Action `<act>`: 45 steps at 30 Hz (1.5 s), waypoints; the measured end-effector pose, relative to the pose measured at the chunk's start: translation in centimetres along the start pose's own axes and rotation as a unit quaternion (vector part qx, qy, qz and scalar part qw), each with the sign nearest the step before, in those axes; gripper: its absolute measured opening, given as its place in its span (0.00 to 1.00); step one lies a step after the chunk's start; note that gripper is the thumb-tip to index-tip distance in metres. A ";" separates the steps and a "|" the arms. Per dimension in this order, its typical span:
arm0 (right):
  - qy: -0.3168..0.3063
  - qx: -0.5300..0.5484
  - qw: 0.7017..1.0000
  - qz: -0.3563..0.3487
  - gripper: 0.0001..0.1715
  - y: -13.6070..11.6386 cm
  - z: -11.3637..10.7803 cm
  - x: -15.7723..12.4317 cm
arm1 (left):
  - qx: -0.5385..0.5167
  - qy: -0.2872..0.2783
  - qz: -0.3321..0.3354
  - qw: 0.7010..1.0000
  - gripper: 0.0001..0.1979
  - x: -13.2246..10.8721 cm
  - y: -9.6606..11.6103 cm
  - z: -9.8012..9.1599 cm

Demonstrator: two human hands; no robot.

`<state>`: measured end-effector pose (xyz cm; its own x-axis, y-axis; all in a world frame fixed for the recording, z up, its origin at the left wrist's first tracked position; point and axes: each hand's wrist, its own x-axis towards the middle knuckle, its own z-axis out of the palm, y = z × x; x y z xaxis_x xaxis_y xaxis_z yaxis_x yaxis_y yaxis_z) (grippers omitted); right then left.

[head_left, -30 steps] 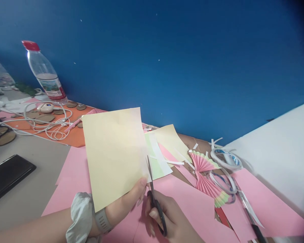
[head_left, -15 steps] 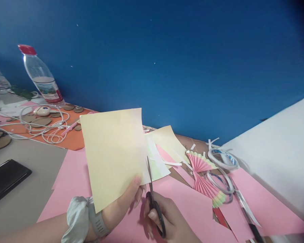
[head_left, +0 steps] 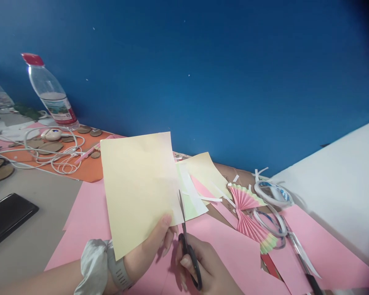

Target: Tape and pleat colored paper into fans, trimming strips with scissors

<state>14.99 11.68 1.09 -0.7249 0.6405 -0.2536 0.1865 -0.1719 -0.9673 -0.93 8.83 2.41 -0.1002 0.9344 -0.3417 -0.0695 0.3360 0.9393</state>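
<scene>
A pale yellow sheet of paper (head_left: 138, 184) stands tilted up in front of me. My left hand (head_left: 160, 241) is closed on its lower right corner, thumb on the near face and fingers behind. Black-handled scissors (head_left: 189, 254) are in my right hand (head_left: 206, 262), fingers through the loops. The blades point away from me along the sheet's right edge, close to its lower right corner; I cannot tell whether they touch the paper. Pink paper sheets (head_left: 227, 246) lie beneath both hands. Behind the sheet, more yellow paper (head_left: 199, 162) and white strips (head_left: 210, 199) are scattered.
Folded pink-and-green paper fans (head_left: 249, 205) lie to the right, beside rolls of clear tape (head_left: 272, 194) and a utility knife (head_left: 301, 256). At left are a phone (head_left: 10, 217), a water bottle (head_left: 53, 94), white cables (head_left: 64, 157) and wood slices. A blue wall (head_left: 203, 82) rises behind.
The yellow sheet has turned very slightly, its top left corner shifting right. Both hands stay nearly in place, with the scissors still beside the sheet's edge.
</scene>
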 end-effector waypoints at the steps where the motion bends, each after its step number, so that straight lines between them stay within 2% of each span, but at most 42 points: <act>1: 0.001 0.002 1.000 -0.002 0.29 0.0 0.0 0.0 | 0.001 0.000 0.004 1.000 0.30 0.0 0.0 0.0; 10: 0.005 0.014 1.000 0.002 0.29 0.0 0.1 0.1 | 0.033 -0.011 0.029 0.999 0.30 0.3 -0.3 -0.2; 27: 0.003 0.023 1.000 0.012 0.30 -0.1 0.1 0.2 | 0.050 0.014 0.023 0.998 0.30 0.1 0.1 -0.1; 38: 0.000 0.001 1.000 0.028 0.30 -0.6 0.2 0.1 | 0.048 0.038 -0.005 0.998 0.28 -0.6 1.1 0.2; 45: 0.015 0.001 0.999 0.031 0.30 -2.2 0.4 0.1 | 0.042 0.036 -0.024 0.998 0.28 -0.6 1.1 0.2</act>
<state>14.27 11.85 3.23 -0.6920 0.6506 -0.3129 0.2291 -0.2131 -0.9498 -0.78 8.65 3.65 -0.1699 0.9073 -0.3846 0.0082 0.3916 0.9201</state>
